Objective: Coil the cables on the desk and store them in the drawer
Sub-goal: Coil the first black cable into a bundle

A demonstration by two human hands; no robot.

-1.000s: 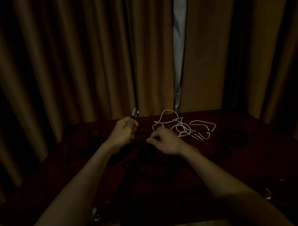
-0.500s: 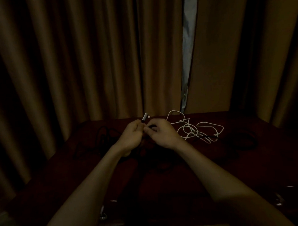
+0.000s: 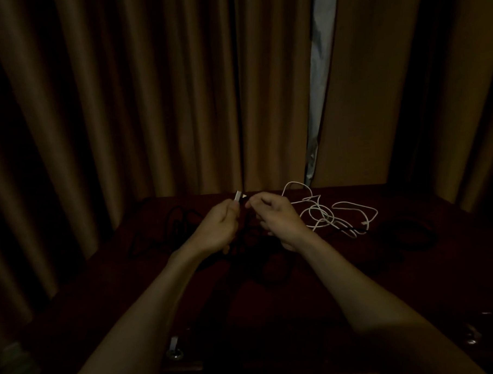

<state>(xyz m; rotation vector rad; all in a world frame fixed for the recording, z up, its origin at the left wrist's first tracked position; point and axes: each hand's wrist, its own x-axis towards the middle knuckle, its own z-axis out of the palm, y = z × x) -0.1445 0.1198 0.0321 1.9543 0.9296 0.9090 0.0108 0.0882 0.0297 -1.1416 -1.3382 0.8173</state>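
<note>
The room is very dim. My left hand (image 3: 219, 230) grips a black cable just below its silver plug (image 3: 237, 196), which sticks up above my fist. My right hand (image 3: 277, 216) pinches the same black cable (image 3: 245, 215) close beside the plug; the cable hangs dark between my hands and is hard to trace. A loose white cable (image 3: 322, 214) lies tangled on the dark red desk (image 3: 342, 267) to the right of my right hand. More black cable (image 3: 179, 221) lies left of my left hand, and a black coil (image 3: 405, 233) sits at the far right.
Brown curtains (image 3: 151, 106) hang right behind the desk, with a pale gap (image 3: 318, 84) between them. Metal drawer pulls (image 3: 174, 351) (image 3: 472, 336) show on the desk's front edge near me.
My right hand came off the desk and over to my left hand, and now pinches the black cable by the plug. The camera view shifted a little left.
</note>
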